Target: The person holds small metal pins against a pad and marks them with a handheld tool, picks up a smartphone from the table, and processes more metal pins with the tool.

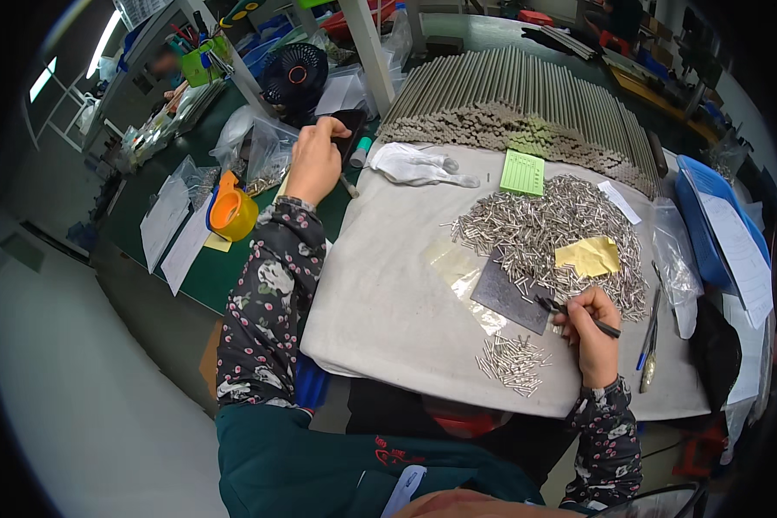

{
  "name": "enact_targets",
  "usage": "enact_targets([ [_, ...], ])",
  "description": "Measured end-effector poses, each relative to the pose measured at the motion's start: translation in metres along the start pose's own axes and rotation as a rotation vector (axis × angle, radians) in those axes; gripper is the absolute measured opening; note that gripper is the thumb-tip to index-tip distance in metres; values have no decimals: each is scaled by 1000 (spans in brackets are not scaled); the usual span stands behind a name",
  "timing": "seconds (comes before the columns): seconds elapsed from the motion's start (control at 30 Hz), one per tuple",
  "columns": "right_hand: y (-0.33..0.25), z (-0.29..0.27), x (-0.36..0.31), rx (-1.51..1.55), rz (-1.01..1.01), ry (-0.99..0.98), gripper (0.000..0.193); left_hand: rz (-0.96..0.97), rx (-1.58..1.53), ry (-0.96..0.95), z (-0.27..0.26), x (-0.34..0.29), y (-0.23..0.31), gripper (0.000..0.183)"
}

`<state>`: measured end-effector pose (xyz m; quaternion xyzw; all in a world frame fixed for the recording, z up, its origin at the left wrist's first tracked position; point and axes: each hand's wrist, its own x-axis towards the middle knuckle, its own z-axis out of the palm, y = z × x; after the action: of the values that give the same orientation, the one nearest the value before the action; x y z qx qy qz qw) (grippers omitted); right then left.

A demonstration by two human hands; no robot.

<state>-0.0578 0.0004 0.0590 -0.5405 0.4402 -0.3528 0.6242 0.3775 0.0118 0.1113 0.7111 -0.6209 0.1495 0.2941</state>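
Observation:
My left hand (pixel 315 160) reaches to the far left edge of the cloth-covered table, fingers bent and slightly apart. Its fingertips touch or hover over a dark flat object (pixel 347 125) that looks like a phone; contact is unclear. My right hand (pixel 591 332) is closed round a slim black tool (pixel 606 328), perhaps tweezers, its dark tip over a dark grey flat plate (pixel 511 293). Beyond the plate lies a large heap of small metal pins (pixel 544 220). A smaller pile of pins (pixel 514 364) sits nearer me. A clear plastic bag (pixel 457 276) lies left of the plate.
Long grey rods (pixel 509 95) are stacked at the back. A white glove (pixel 419 164), a green card (pixel 522 173) and yellow paper (pixel 587 256) lie on the cloth (pixel 380 276). A blue bin (pixel 716 216) stands right; an orange-yellow tape dispenser (pixel 233 211) and black fan (pixel 295 76) stand left.

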Motion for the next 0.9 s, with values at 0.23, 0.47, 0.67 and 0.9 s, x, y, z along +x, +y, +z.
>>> enact_targets([
  [0.23,-3,21,34,1,11,8,5,-172,53,-148,44,64,-97,44],
  [0.47,-4,33,60,19,18,17,3,-171,65,-236,77,111,-128,50],
  [0.67,-6,24,69,19,32,19,3,-170,56,-272,92,124,-126,50],
  [0.9,-15,19,74,30,33,4,3,-198,98,-262,86,140,-115,48],
])
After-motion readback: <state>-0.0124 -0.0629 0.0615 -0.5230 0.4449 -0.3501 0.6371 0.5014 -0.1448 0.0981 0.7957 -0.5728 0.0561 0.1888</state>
